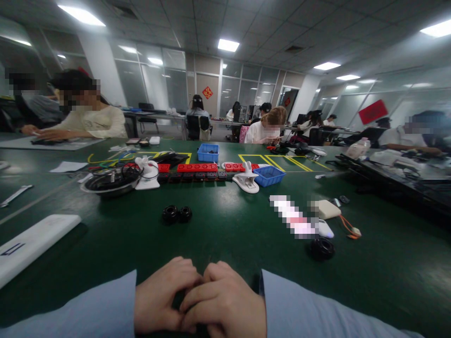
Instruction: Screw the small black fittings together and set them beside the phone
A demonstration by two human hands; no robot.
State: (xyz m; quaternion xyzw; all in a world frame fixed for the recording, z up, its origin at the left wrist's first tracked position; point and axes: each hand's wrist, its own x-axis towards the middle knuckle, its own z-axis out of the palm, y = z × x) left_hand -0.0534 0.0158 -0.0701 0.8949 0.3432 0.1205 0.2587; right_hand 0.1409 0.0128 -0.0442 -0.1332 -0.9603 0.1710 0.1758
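At the bottom centre, my left hand (164,295) and my right hand (227,300) meet over the near edge of the green table. Both have curled fingers, and the right hand's fingers overlap those of the left. Dark gaps show between them; whatever they hold, if anything, is hidden. Beyond the hands lie two small black ring-shaped pieces (171,214), side by side. Another black ring-shaped piece (322,249) sits off to the right, near a phone (292,216) with a blurred screen.
Further back stand a metal bowl (105,185) with black cables, white clip bases (246,178), a row of red blocks (197,167) and blue bins (269,176). A white slab (38,239) lies left, a beige pouch (327,209) right. Several people work at other tables.
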